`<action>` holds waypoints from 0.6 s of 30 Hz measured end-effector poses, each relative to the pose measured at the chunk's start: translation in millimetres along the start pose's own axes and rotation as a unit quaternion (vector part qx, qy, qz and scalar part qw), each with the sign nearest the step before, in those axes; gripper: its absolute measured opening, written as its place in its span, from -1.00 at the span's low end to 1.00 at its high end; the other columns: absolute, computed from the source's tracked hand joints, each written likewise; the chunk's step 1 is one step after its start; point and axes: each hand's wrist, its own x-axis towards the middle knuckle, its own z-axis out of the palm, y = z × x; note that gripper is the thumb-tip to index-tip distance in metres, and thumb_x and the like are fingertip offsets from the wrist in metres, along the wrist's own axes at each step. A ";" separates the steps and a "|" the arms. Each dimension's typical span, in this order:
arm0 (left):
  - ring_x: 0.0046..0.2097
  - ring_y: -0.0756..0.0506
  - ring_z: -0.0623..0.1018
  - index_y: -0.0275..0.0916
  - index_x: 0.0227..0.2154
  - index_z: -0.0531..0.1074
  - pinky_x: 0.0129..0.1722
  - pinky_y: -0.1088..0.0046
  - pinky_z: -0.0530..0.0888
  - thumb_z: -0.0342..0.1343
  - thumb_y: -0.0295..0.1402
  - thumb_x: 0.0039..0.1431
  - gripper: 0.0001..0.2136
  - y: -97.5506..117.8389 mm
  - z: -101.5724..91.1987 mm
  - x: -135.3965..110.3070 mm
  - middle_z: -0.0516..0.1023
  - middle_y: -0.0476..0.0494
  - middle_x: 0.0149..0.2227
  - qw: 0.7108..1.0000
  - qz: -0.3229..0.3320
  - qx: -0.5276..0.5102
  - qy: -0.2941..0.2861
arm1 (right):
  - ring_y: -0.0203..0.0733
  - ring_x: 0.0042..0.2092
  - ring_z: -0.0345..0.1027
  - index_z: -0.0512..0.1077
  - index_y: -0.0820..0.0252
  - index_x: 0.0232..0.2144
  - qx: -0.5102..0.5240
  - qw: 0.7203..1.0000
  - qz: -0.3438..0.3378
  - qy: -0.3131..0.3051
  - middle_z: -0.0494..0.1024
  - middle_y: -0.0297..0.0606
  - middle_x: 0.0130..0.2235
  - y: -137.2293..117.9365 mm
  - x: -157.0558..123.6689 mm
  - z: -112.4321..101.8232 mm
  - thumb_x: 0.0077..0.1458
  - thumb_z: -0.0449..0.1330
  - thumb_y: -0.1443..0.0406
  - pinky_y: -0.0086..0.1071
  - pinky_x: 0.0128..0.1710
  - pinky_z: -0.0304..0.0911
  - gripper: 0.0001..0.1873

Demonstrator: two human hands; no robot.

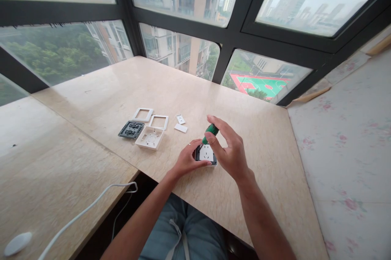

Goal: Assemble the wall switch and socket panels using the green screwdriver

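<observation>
A wall socket [206, 153] with a white face and dark frame sits on a white box on the stone-look counter. My left hand [188, 159] grips it from the left, thumb along the near edge and fingers at the far side. In my right hand [229, 149] is a green-handled screwdriver [210, 133], held tilted above the socket between thumb and fingers. Its shaft slopes down to the socket's upper left part; whether the tip sits in a screw cannot be made out.
Left of my hands lie a white back box [150, 138], a dark socket module [131, 129], two white frames [143, 114] and two small white pieces [181, 128]. A white cable [88, 207] hangs over the counter's front edge. Windows stand behind; a wall [342, 154] bounds the right.
</observation>
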 end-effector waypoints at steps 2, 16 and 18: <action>0.15 -0.32 0.46 -0.14 0.12 0.36 0.14 0.03 0.41 0.38 -0.07 -0.05 -0.34 0.5 -0.4 -0.4 0.48 -0.25 0.13 1.000 -0.012 0.004 -0.004 | -0.06 0.08 0.45 0.37 0.03 0.13 -0.005 1.000 -0.013 -0.002 0.57 -0.15 0.03 1.1 -1.0 1.7 0.28 0.15 0.27 -0.07 0.15 0.34 -0.62; 0.16 -0.29 0.45 -0.15 0.09 0.39 0.14 0.07 0.41 0.38 -0.09 -0.04 -0.38 0.2 -0.2 0.7 0.47 -0.25 0.13 1.000 0.009 -0.006 -0.003 | -0.12 -0.01 0.44 0.36 0.08 0.12 -0.022 1.000 -0.005 0.003 0.51 -0.14 -0.04 -4.5 -1.0 -3.5 0.23 0.09 0.43 -0.15 0.00 0.41 -0.57; 0.16 -0.28 0.45 -0.16 0.08 0.39 0.15 0.09 0.40 0.38 -0.10 -0.04 -0.39 -0.4 0.3 0.4 0.47 -0.26 0.13 1.000 0.016 -0.006 0.003 | -0.10 0.07 0.41 0.33 0.10 0.12 -0.011 1.000 -0.003 -0.011 0.50 -0.12 0.02 -4.6 -0.7 -3.7 0.20 0.06 0.46 -0.11 0.08 0.37 -0.55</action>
